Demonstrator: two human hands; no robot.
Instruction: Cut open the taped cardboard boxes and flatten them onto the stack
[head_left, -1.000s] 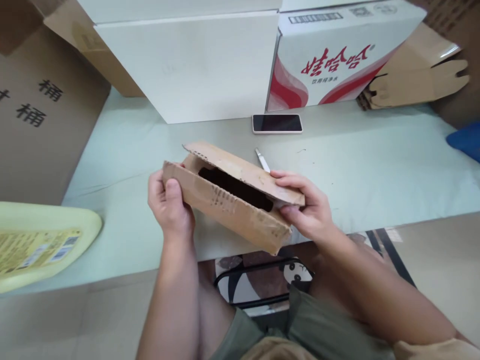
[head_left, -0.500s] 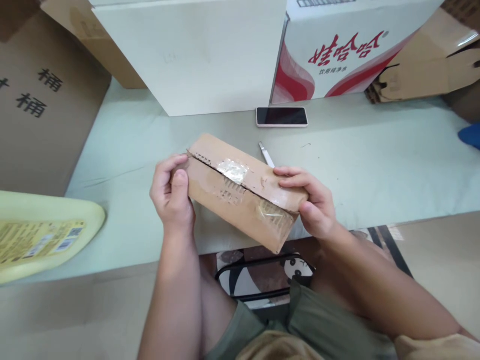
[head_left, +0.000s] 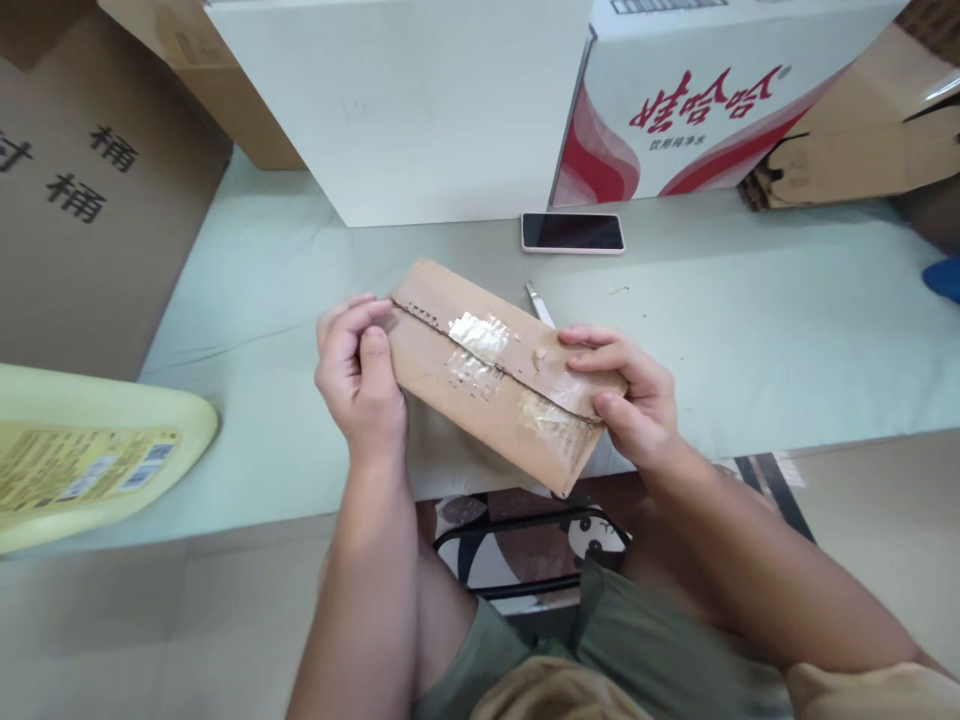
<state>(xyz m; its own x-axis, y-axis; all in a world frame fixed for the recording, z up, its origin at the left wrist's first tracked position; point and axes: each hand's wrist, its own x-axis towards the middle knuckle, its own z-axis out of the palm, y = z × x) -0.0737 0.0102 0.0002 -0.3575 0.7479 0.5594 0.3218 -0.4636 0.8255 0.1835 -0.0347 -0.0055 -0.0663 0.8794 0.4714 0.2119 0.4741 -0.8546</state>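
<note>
A small flat brown cardboard box (head_left: 480,385) with torn tape along its seam is held over the near edge of the pale green table (head_left: 750,340). Its flaps lie closed. My left hand (head_left: 360,375) grips the box's left end, fingers curled round it. My right hand (head_left: 626,395) pinches the right end, thumb below and fingers on top. A white pen-like tool (head_left: 540,303) lies on the table just behind the box.
A phone (head_left: 573,232) lies face up behind the box. A large white box (head_left: 420,100) and a red-and-white carton (head_left: 705,100) stand at the back. A big brown carton (head_left: 82,200) stands left, a pale yellow container (head_left: 90,455) lies near left, and more cardboard (head_left: 862,140) sits back right.
The box's top flap, open a second ago and showing the dark inside, has been pressed down and closed. Both hands kept their hold on the ends.
</note>
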